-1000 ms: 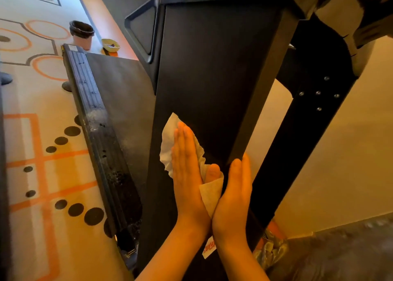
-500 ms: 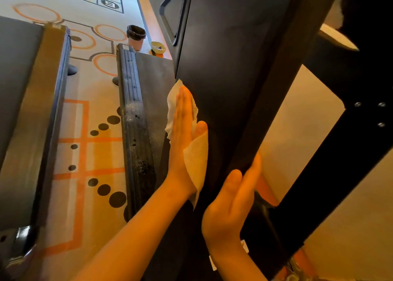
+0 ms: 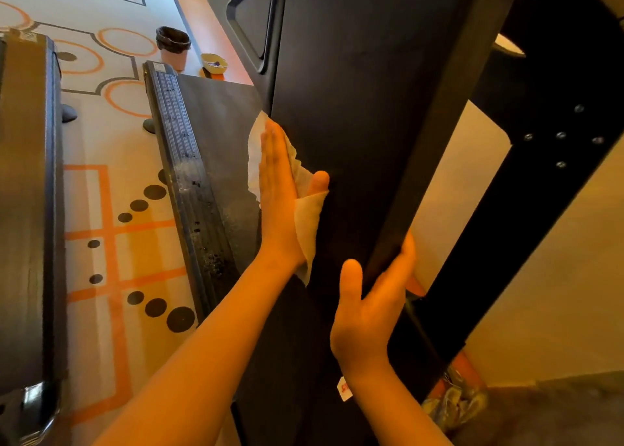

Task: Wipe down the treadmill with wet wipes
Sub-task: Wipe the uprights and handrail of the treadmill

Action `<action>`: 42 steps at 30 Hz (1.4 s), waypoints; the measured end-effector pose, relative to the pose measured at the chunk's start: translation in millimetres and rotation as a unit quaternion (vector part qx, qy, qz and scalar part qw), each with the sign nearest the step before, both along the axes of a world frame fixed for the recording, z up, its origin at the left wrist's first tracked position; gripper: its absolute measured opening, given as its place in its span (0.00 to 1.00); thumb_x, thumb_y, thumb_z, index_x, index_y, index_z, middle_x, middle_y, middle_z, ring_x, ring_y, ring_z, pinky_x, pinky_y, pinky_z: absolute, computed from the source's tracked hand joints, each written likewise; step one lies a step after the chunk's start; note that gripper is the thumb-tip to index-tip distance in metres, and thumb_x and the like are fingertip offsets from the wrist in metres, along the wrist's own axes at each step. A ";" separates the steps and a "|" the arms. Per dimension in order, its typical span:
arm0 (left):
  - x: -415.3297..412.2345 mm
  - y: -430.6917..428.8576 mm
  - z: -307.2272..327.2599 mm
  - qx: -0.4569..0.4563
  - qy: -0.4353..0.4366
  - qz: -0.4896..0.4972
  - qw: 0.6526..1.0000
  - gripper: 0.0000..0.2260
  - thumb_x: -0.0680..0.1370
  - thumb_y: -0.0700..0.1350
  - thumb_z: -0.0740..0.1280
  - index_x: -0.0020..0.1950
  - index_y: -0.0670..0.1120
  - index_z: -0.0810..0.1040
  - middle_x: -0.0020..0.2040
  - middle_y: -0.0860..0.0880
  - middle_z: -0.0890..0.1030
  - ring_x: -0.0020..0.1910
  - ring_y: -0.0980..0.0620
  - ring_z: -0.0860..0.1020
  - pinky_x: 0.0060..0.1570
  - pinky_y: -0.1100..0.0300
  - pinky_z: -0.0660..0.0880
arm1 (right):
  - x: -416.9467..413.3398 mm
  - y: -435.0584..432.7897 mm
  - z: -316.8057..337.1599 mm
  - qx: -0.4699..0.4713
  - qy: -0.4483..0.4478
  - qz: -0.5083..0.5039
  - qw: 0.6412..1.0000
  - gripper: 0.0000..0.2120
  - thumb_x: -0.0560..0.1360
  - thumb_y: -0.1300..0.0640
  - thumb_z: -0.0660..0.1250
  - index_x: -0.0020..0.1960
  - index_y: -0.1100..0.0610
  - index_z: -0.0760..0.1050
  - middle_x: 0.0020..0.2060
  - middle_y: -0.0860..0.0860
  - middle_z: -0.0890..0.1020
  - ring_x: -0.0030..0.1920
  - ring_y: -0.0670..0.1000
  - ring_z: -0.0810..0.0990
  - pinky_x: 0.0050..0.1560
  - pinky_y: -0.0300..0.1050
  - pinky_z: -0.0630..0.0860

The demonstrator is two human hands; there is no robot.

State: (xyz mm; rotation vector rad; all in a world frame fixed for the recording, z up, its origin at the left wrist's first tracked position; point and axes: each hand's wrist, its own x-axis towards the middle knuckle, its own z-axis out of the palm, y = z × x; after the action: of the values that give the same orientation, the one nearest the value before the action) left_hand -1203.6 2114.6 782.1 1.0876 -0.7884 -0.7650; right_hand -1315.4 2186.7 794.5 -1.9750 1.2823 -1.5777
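Observation:
A broad black upright panel of the treadmill [image 3: 364,114] fills the middle of the view, with the dusty grey belt deck [image 3: 216,131] and its ribbed side rail [image 3: 184,162] below left. My left hand [image 3: 280,192] lies flat with straight fingers on a white wet wipe [image 3: 305,216], pressing it against the panel's left part. My right hand [image 3: 368,314] grips the panel's right edge lower down, thumb on the front face and fingers wrapped behind.
A second treadmill's deck [image 3: 27,209] runs along the left edge. On the patterned floor beyond stand a lined bin [image 3: 173,48] and a small yellow bowl [image 3: 213,64]. A black side frame with bolts [image 3: 553,148] rises at right; a crumpled bag [image 3: 452,401] lies at its foot.
My left hand slid the wipe up the panel and stayed near its left edge. My right hand went from lying flat beside it to wrapping round the panel's right edge.

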 end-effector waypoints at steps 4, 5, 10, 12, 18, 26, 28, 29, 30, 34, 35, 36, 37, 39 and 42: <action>-2.9 11.8 15.6 -0.028 -0.101 0.014 0.994 0.56 0.62 0.83 0.52 0.78 0.51 0.38 0.81 0.46 0.42 0.79 0.46 0.44 0.76 0.38 0.49 | -2.7 0.9 -1.3 0.042 0.005 -0.018 0.999 0.43 0.72 0.30 0.61 0.75 0.55 0.56 0.68 0.46 0.70 0.68 0.42 0.71 0.61 0.35 0.73; -6.1 14.0 15.4 -0.023 -0.103 0.025 0.994 0.53 0.63 0.82 0.52 0.76 0.53 0.38 0.81 0.47 0.42 0.79 0.47 0.44 0.76 0.38 0.49 | -1.2 1.9 -0.6 0.049 0.006 -0.022 0.999 0.45 0.71 0.29 0.62 0.76 0.57 0.57 0.69 0.48 0.70 0.68 0.44 0.71 0.62 0.38 0.74; -24.7 27.6 13.6 -0.013 -0.117 0.041 0.992 0.45 0.65 0.82 0.48 0.72 0.59 0.39 0.80 0.45 0.44 0.79 0.45 0.45 0.75 0.37 0.50 | 6.3 5.6 4.7 0.064 0.000 -0.073 0.995 0.49 0.67 0.27 0.64 0.76 0.57 0.57 0.69 0.51 0.71 0.68 0.49 0.73 0.59 0.54 0.78; -24.8 30.7 15.2 -0.007 -0.107 0.032 0.994 0.43 0.65 0.82 0.48 0.71 0.61 0.37 0.80 0.47 0.42 0.79 0.46 0.44 0.75 0.38 0.49 | 7.6 6.0 5.6 0.071 -0.009 -0.072 0.995 0.48 0.68 0.27 0.65 0.75 0.57 0.58 0.69 0.52 0.71 0.68 0.50 0.73 0.60 0.56 0.78; -17.5 37.7 14.8 -0.015 -0.049 -0.035 0.998 0.42 0.63 0.83 0.50 0.68 0.67 0.34 0.77 0.60 0.37 0.79 0.51 0.41 0.76 0.38 0.47 | 10.6 5.6 6.2 0.056 0.005 -0.106 0.993 0.40 0.70 0.38 0.68 0.74 0.59 0.61 0.67 0.53 0.73 0.67 0.49 0.73 0.60 0.51 0.77; -8.0 34.3 0.2 -0.036 -0.144 -0.056 0.987 0.51 0.64 0.81 0.54 0.75 0.56 0.34 0.80 0.50 0.37 0.79 0.50 0.39 0.76 0.38 0.46 | 10.3 5.8 2.4 0.066 -0.006 -0.111 0.992 0.38 0.69 0.40 0.71 0.72 0.56 0.62 0.64 0.53 0.75 0.65 0.51 0.76 0.57 0.55 0.79; -4.4 27.0 -0.4 -0.040 -0.138 -0.031 0.989 0.50 0.66 0.80 0.51 0.76 0.53 0.36 0.80 0.48 0.40 0.79 0.50 0.42 0.76 0.39 0.48 | 6.3 5.5 0.5 0.064 0.002 -0.097 0.993 0.38 0.69 0.42 0.72 0.72 0.55 0.61 0.65 0.52 0.74 0.66 0.51 0.74 0.59 0.56 0.78; -2.4 22.7 -0.2 -0.041 -0.131 -0.019 0.990 0.50 0.67 0.80 0.51 0.77 0.51 0.37 0.81 0.48 0.42 0.79 0.50 0.43 0.76 0.39 0.49 | 3.8 5.6 -0.1 0.065 0.009 -0.090 0.994 0.38 0.69 0.42 0.72 0.72 0.53 0.60 0.66 0.51 0.73 0.67 0.50 0.73 0.60 0.56 0.77; -0.5 18.0 0.0 -0.043 -0.122 -0.008 0.992 0.50 0.68 0.80 0.51 0.77 0.51 0.38 0.81 0.48 0.42 0.79 0.50 0.44 0.76 0.40 0.49 | 2.1 5.5 -0.4 0.068 0.016 -0.081 0.994 0.38 0.69 0.40 0.72 0.72 0.50 0.59 0.66 0.51 0.72 0.67 0.50 0.73 0.61 0.56 0.77; 6.5 -1.4 5.1 -0.036 -0.063 0.032 0.997 0.49 0.69 0.79 0.49 0.79 0.50 0.42 0.81 0.50 0.46 0.78 0.56 0.47 0.77 0.44 0.51 | -1.9 5.0 -3.1 0.074 0.014 -0.062 0.995 0.29 0.73 0.38 0.64 0.69 0.47 0.61 0.62 0.53 0.74 0.62 0.50 0.76 0.58 0.49 0.79; 8.4 -5.7 5.8 -0.031 -0.043 0.039 0.998 0.49 0.69 0.79 0.49 0.80 0.49 0.44 0.81 0.50 0.47 0.77 0.58 0.49 0.77 0.45 0.51 | -1.9 4.9 -3.1 0.072 0.008 -0.061 0.995 0.26 0.73 0.39 0.63 0.68 0.45 0.61 0.61 0.53 0.75 0.61 0.49 0.77 0.57 0.45 0.79; 10.1 -9.7 6.2 -0.028 -0.026 0.043 0.998 0.49 0.69 0.78 0.50 0.80 0.49 0.45 0.81 0.51 0.49 0.77 0.58 0.50 0.77 0.46 0.52 | -1.7 4.8 -3.2 0.071 0.002 -0.059 0.996 0.25 0.74 0.37 0.62 0.67 0.44 0.62 0.60 0.51 0.75 0.60 0.49 0.77 0.56 0.41 0.78; 11.1 -12.7 5.7 -0.024 -0.014 0.046 0.999 0.48 0.69 0.78 0.50 0.80 0.50 0.46 0.81 0.51 0.50 0.77 0.58 0.51 0.77 0.45 0.53 | -1.2 4.8 -3.4 0.070 -0.001 -0.059 0.996 0.26 0.74 0.34 0.61 0.67 0.44 0.62 0.60 0.50 0.75 0.60 0.48 0.78 0.56 0.40 0.77; 9.9 -14.7 4.6 -0.014 -0.009 0.056 0.998 0.47 0.70 0.77 0.49 0.80 0.50 0.47 0.80 0.52 0.52 0.78 0.55 0.53 0.76 0.44 0.55 | -1.5 4.4 -4.5 0.065 -0.003 -0.056 0.996 0.30 0.74 0.31 0.58 0.69 0.45 0.60 0.60 0.50 0.75 0.60 0.48 0.78 0.56 0.42 0.77; 2.0 -8.6 7.5 -0.004 -0.023 0.069 0.997 0.45 0.72 0.76 0.46 0.80 0.49 0.46 0.81 0.51 0.50 0.79 0.55 0.50 0.78 0.48 0.51 | -3.5 4.5 -6.6 0.050 0.010 -0.045 0.998 0.30 0.75 0.30 0.56 0.70 0.45 0.59 0.59 0.52 0.75 0.57 0.51 0.79 0.54 0.45 0.78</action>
State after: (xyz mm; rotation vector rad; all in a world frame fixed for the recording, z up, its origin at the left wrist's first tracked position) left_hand -1201.6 2106.0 789.6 1.1442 -0.7459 -0.6211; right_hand -1318.9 2191.2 787.9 -1.9017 1.4474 -1.5062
